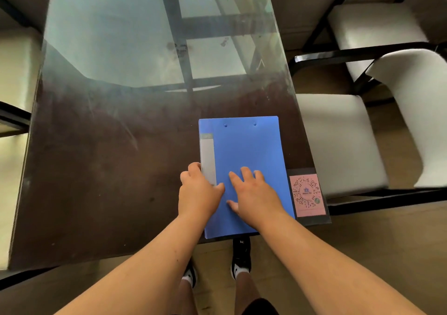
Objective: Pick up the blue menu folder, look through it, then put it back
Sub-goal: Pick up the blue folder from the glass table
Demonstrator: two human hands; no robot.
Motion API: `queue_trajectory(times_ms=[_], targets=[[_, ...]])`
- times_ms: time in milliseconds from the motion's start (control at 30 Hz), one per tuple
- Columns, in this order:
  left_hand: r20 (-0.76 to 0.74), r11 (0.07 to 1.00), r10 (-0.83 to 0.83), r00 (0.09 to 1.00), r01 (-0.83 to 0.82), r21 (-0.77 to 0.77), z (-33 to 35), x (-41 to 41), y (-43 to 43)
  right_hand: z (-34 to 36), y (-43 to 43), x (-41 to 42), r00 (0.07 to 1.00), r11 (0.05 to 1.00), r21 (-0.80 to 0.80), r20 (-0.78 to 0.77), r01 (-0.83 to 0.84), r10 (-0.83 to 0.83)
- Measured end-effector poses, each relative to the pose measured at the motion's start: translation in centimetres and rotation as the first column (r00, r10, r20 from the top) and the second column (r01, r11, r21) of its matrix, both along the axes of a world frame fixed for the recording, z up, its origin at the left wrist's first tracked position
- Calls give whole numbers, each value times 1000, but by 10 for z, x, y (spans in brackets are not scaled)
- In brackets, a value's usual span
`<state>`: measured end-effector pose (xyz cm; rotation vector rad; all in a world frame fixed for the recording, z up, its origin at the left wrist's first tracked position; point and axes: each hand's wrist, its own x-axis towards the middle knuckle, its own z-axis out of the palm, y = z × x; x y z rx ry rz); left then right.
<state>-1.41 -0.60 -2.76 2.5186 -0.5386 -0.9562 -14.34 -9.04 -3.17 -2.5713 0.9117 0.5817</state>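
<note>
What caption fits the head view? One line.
Both hands, left and right, rest on the closed blue menu folder.

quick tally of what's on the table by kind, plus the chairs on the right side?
Blue menu folder: 1, closed and flat near the table's near edge
Pink QR code card: 1, right of the folder
White-cushioned chairs: 2 on the right, one nearer, one farther
Hands on the folder: 2, left hand at the spine edge, right hand flat on the cover
Total: 6
</note>
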Motion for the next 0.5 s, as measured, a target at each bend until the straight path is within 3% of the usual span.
queue_trajectory(times_ms=[300, 500], targets=[[-227, 1000, 32, 973, -31, 7, -8, 23, -3, 1, -2, -1, 1000, 1000, -6, 19, 2, -2], [-357, 959, 157, 921, -228, -167, -9, 37, -1, 5, -7, 9, 991, 995, -41, 108, 88, -83]])
